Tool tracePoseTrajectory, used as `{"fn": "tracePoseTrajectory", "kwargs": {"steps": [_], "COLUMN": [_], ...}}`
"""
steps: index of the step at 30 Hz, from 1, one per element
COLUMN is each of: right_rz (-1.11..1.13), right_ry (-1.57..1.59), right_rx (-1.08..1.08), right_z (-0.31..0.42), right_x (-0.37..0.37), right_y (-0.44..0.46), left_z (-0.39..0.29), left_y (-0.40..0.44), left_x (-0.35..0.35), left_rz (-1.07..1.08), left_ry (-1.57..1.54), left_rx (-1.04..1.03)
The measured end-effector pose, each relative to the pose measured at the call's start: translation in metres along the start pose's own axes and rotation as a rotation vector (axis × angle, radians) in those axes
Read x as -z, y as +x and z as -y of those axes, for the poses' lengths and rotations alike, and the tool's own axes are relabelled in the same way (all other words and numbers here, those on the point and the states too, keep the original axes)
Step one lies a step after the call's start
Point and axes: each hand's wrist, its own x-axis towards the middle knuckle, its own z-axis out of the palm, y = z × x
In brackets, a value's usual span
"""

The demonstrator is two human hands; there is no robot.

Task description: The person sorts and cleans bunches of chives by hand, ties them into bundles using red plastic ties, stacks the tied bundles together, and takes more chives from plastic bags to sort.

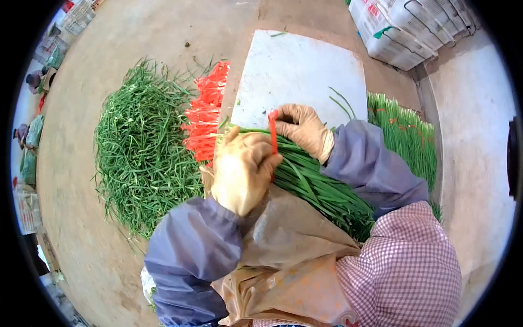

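A bunch of green garlic chives (pixel 318 188) lies across my lap, its pale cut ends toward the left. A red plastic tie (pixel 273 133) runs around the bunch near those ends. My left hand (pixel 242 169), in a tan glove, is closed over the cut-end side of the bunch, its thumb by the lower part of the tie. The gloved fingers of my right hand (pixel 302 131) pinch the upper part of the tie above the leaves. The underside of the bunch and some of my left fingertips are hidden.
A white board (pixel 305 71) lies ahead, with a few loose leaves on it. To its left are a pile of red ties (pixel 206 111) and a heap of loose green leaves (pixel 144 147). Tied bunches (pixel 406 139) stand on the right, below white crates (pixel 408 30).
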Motion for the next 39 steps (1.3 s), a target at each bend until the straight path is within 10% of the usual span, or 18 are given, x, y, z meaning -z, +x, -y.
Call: {"fn": "tracePoseTrajectory", "kwargs": {"steps": [29,33,39], "right_rz": [0.052,0.169,0.141], "right_ry": [-0.263,0.314,-0.061], "right_rx": [0.133,-0.091,-0.012], "right_z": [0.004,0.01,0.023], "right_x": [0.0,0.011,-0.001], "right_y": [-0.018,-0.027,-0.014], "left_z": [0.006,0.006,0.004], "left_y": [0.008,0.007,0.006], "left_x": [-0.018,-0.023,-0.026], "left_rz": [0.048,-0.002,-0.071], "left_ry": [0.075,0.128,0.154], "left_rx": [0.241,0.215,0.194]}}
